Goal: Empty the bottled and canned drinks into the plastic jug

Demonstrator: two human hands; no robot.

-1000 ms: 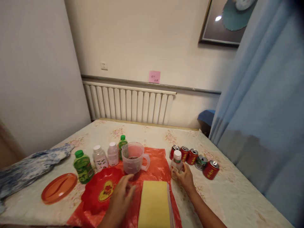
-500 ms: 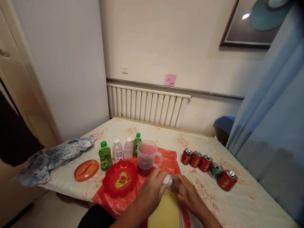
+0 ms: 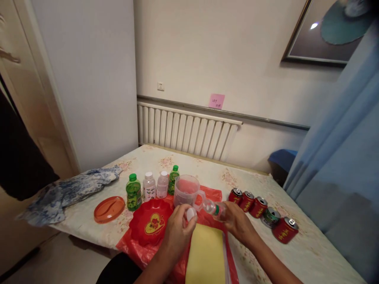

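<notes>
Between the fingers of my left hand [image 3: 177,227] is a white bottle cap [image 3: 191,213], apart from any bottle. My right hand [image 3: 235,221] grips a clear plastic bottle [image 3: 211,206] with a green band on its label. The bottle is tilted, its uncapped mouth pointing left toward a clear plastic measuring jug [image 3: 187,189] with a handle. Below the hands lies a yellow folded cloth or pad [image 3: 205,254] on a red plastic sheet [image 3: 214,193]. A red scalloped plate [image 3: 139,221] with a yellow heart design sits left of my left hand.
Left of the jug stand two green-capped bottles [image 3: 134,193] and two white-capped bottles [image 3: 149,187]. An orange lid [image 3: 109,209] and a blue-white cloth [image 3: 79,189] lie farther left. Several drink cans [image 3: 285,230] form a row on the right of the floral-covered table [image 3: 198,163].
The white cap has come off the bottle and is in my left hand, now moved left. My right hand has tilted the open bottle toward the jug. The view has shifted slightly.
</notes>
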